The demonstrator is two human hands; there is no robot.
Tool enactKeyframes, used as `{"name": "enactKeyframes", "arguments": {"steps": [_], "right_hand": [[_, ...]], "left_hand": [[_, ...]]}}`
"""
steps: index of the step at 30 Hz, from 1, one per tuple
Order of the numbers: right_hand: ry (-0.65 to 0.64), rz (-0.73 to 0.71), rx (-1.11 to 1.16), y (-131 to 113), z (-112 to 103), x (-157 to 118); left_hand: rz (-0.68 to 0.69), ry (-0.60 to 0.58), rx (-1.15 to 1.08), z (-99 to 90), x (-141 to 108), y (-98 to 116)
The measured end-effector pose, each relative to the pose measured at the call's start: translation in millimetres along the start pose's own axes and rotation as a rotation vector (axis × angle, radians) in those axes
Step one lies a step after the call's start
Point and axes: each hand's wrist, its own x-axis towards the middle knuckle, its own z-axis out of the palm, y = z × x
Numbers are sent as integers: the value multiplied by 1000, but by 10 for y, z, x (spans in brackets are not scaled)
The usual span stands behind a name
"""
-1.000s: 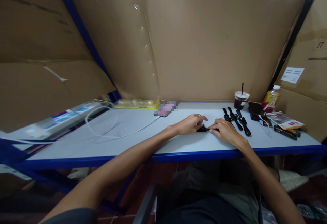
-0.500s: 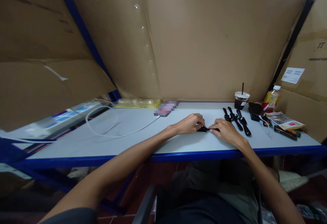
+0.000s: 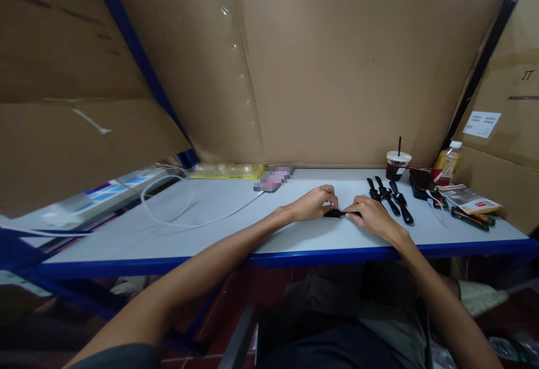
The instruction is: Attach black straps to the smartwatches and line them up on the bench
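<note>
Grip, as I view it from my remote station: the left hand [image 3: 316, 204] draws its thumb and fingertips together on the near side of a small black piece [image 3: 334, 213], and the right hand [image 3: 369, 215] pinches the opposite end. Both grips are closed on that one piece; the exact finger contacts are partly hidden from me.

Directions refer to a dial centred on the piece, with 12 o'clock toward the cardboard wall [image 3: 357, 77]. The left hand lies at 9 o'clock, the right at 3. Beyond the right hand, between 2 and 3, three black clips [image 3: 388, 196] rest on the table [image 3: 223, 190]; a lidded cup [image 3: 398, 165] stands at 2.

Progress: I judge the work to be midway on this piece, since neither hand has released it. Whether the three clips are finished or waiting, I cannot tell.

Appearance: the piece is dark, slender and slightly glossy, low against the tabletop along the 9-to-3 line, narrowing between the hands before passing under the right fingers. Its finer structure is too small to resolve.
</note>
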Motion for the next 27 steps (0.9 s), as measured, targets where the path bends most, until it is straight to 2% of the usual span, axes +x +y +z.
{"name": "enactKeyframes", "arguments": {"steps": [10,15,20,27], "right_hand": [[-12,2,-13,-15,-21,-1],[-17,5,-14,-24,-25,1],[-15,3,-12,-22,-20,3],[-11,-3,-7,-9,-10,0]], "left_hand": [[14,-6,-22,-22,25,81],[-23,5,-3,20,26,28],[4,-16,-13,14,7,13],[-139,50,104,-22,6,12]]}}
